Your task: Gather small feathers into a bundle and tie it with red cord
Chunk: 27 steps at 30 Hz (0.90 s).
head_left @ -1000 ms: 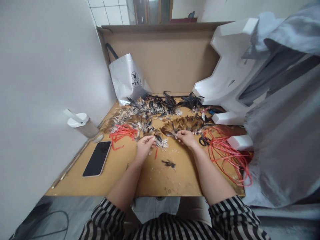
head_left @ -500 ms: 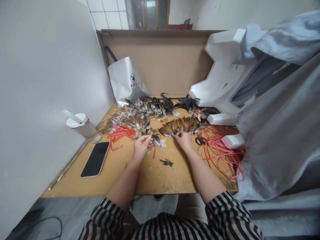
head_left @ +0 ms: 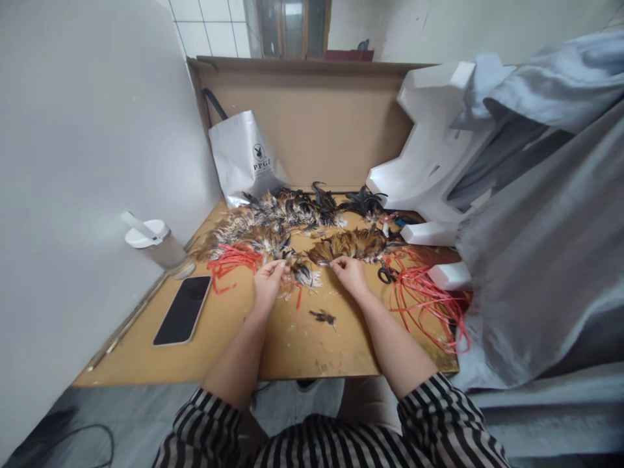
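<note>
Cardboard lines our work surface (head_left: 234, 338) and rises as a back wall at twelve o'clock, with white wall panels on the left and grey cloth (head_left: 546, 260) draped down the right. We lean in over the board, striped sleeves at the bottom edge of the view.

Our left hand (head_left: 267, 281) sits just left of centre, fingers curled in narrow around a small tuft of feathers (head_left: 303, 274) that spreads out at its three o'clock, a short red strip hanging below it. Our right hand (head_left: 349, 273) is close by, well inside arm's reach of the left, fingertips pinched tight at the near end of a brown feather bundle (head_left: 348, 244) lying at its twelve o'clock. Whether that pinch has a single quill or only presses the bundle, we cannot tell.

At six o'clock from the gap between the hands lies one loose dark feather (head_left: 323, 317), apart from everything. Beyond the hands, from ten to one o'clock, runs the big heap of mixed feathers (head_left: 283, 211). Red cord (head_left: 231, 259) is bunched at ten o'clock from the left hand; a larger red tangle (head_left: 429, 296) sprawls at three o'clock from the right, black scissors (head_left: 387, 273) between them.

Far left we have a phone (head_left: 182, 310) face up, a white lidded cup (head_left: 155, 242) behind it, and a silver bag (head_left: 244, 159) against the back wall. White foam blocks (head_left: 429, 162) stand at two o'clock.
</note>
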### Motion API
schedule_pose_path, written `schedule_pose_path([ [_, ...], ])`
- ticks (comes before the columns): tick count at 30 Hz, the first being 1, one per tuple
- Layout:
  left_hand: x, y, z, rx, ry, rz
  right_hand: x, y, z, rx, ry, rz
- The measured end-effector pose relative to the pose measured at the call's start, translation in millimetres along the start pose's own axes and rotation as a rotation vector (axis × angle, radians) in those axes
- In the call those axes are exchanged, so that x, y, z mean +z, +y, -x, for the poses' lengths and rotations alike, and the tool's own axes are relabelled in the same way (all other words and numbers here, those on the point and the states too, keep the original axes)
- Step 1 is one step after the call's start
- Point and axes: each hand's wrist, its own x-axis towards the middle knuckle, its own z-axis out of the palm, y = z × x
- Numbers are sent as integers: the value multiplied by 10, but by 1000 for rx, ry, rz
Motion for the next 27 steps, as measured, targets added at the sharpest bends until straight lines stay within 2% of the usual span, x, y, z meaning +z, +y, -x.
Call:
schedule_pose_path([
  [2,-23,29,-14,7,33,17,-8,-46,13,-18,-83,-50],
  [6,-53,59,-31,26,67,43,-26,-248,59,-88,-383,40],
  [9,-64,46,-41,39,80,35,-17,-426,64,-69,-460,201],
  [11,-72,26,-49,42,79,19,11,-494,47,-36,-446,242],
  [13,-80,6,-58,39,75,8,54,-489,26,-32,-375,195],
  [16,-88,-3,-61,35,70,-5,108,-367,16,-75,-260,46],
  [21,-116,70,-73,73,88,-43,124,-196,60,-99,-197,-90],
  [27,-329,191,-180,164,247,-73,175,-296,130,-235,-196,-99],
])
